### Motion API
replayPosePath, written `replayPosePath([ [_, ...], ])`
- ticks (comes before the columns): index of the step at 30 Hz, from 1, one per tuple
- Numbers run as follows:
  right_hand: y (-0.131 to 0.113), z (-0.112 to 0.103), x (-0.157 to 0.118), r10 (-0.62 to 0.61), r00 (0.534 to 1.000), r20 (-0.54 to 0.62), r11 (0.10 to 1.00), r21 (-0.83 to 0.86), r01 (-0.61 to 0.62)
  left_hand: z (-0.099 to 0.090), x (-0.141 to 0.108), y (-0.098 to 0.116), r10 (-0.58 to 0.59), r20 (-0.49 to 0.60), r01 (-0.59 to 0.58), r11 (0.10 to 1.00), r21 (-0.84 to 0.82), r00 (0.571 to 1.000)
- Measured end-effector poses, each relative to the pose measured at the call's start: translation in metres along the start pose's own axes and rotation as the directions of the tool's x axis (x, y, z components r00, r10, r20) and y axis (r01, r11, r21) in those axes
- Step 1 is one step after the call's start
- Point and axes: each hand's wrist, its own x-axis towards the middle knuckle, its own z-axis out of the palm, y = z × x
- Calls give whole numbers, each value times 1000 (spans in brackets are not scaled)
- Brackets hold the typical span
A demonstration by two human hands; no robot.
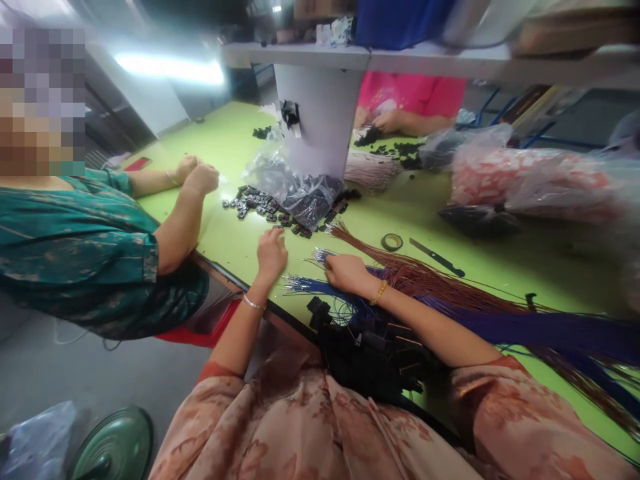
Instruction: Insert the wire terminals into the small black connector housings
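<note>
My left hand (pixel 273 255) is at the near edge of a pile of small black plastic connectors (pixel 267 212). Its fingers are curled together, and whatever lies between the fingertips is too small to make out. To its right, my right hand (pixel 349 273) is closed over the metal-tipped ends of blue wires (pixel 313 285); thin tips stick out past the fingers to the left. A bundle of brown wires (pixel 400 267) runs behind that hand. Close to my body lies a heap of black connectors with wires (pixel 365 347), partly under my right forearm.
A roll of black tape (pixel 391 242) and a black-handled knife (pixel 437 258) lie on the green table (pixel 220 233). Plastic bags (pixel 530 177) stand at right. Co-workers sit left, in a green top (pixel 85 233), and opposite, in pink (pixel 420 97). A shelf (pixel 400 63) hangs overhead.
</note>
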Motion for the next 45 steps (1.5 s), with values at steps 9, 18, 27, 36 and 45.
replayPosePath([
  [9,0,2,14,-71,955,-287,817,533,221,5,42,-37,33,111,-67,944,323,993],
  [18,-6,-3,22,7,938,-347,519,803,293,-1,11,-19,31,175,-93,929,359,984],
  [27,-6,-5,13,14,932,-361,506,807,305,-2,-22,8,-125,375,326,778,-538,919],
  [36,-7,-4,7,18,916,-400,531,780,330,3,-38,24,-219,479,525,279,-804,850],
  [45,-6,-2,4,-51,836,-546,748,533,395,7,-47,28,-141,546,564,181,-806,826],
])
